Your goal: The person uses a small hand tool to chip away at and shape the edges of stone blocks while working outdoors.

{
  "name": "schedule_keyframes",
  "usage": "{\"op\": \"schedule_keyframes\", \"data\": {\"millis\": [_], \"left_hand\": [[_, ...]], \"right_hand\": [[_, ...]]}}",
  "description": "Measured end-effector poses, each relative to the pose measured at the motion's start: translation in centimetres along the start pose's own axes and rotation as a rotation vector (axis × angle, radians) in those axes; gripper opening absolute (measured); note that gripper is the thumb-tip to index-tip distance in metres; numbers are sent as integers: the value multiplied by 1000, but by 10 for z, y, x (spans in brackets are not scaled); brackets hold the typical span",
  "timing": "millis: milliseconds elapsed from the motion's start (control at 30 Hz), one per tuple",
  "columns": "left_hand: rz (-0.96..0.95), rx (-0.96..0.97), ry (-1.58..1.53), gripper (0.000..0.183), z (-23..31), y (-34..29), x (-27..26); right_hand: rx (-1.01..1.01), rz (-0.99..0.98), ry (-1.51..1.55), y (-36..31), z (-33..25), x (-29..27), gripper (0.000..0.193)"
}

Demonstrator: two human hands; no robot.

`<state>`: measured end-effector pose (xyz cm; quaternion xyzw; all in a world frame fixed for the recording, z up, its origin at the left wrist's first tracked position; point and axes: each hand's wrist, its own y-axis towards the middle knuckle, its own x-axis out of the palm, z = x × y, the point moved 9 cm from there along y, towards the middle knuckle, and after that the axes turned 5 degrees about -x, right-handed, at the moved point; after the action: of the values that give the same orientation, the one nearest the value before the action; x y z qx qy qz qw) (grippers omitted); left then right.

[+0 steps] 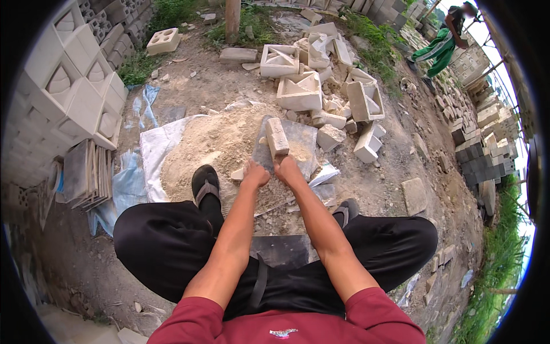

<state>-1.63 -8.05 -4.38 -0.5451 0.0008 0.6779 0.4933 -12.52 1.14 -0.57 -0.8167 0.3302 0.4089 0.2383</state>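
A pale rectangular block (277,136) stands on a flat grey slab (302,137), which lies over a heap of sandy powder (206,137). My left hand (256,173) is closed at the slab's near left side, beside a small pale chunk (238,174). Just below the block's near end is my right hand (286,170), its fingers curled and close to the left one. The backs of both hands hide whatever is in the fingers. I cannot tell if they grip the slab's near edge.
White sheeting (160,146) lies under the powder. Broken decorative blocks (301,90) are piled ahead to the right. Stacked pale blocks (71,74) and thin boards (91,172) stand at the left. A person in green trousers (438,51) is at the far right.
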Motion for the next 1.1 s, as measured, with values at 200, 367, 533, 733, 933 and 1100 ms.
{"op": "schedule_keyframes", "data": {"millis": [200, 367, 533, 733, 933, 1100], "left_hand": [[68, -89, -12, 71, -50, -8, 4], [54, -152, 23, 69, -22, -12, -2], [70, -119, -2, 66, -36, -12, -7], [311, -80, -242, 62, -47, -23, -20], [469, -118, -271, 70, -43, -19, -19], [477, -202, -245, 73, -41, -20, -11]], "right_hand": [[228, -192, 205, -24, -29, -25, 62], [74, -73, 30, -35, 14, -28, 63], [312, -79, 411, -4, 50, -47, 73], [352, 291, 113, -56, 101, -73, 71], [544, 413, 90, -113, 136, -51, 63], [532, 529, -205, -124, 119, -69, 45]]}}
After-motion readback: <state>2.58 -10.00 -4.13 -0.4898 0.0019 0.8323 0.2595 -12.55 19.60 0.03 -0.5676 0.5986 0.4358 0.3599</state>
